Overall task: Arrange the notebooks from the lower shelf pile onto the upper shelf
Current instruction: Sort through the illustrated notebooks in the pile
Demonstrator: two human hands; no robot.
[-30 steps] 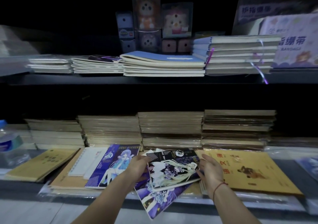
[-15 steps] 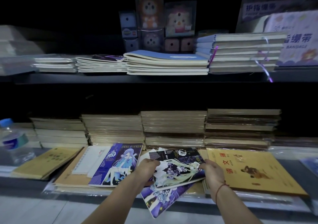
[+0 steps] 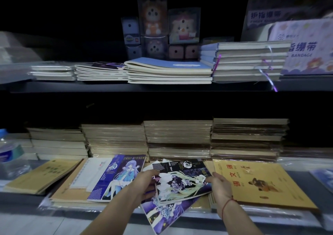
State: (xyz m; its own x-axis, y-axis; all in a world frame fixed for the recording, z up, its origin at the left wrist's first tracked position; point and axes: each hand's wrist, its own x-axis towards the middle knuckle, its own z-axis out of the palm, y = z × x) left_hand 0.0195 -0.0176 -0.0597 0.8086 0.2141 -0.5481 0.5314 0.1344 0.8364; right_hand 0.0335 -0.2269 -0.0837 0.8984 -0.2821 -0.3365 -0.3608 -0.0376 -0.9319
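Dim lower shelf (image 3: 27, 197) — left hand (image 3: 146, 184) and right hand (image 3: 220, 185) grip dark notebook (image 3: 182, 180), fingers hidden.

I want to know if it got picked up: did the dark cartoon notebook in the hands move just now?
No. The dark notebook sits in the same spot beside the yellow notebook, with the left hand and right hand gripping its edges.

dark illustrated notebook (image 3: 182, 182) gripped at 2 side edges by left hand (image 3: 146, 184) and right hand (image 3: 220, 185) | purple notebook (image 3: 162, 215) seen beneath | lower shelf (image 3: 297, 173) below | upper shelf (image 3: 144, 87) stacked
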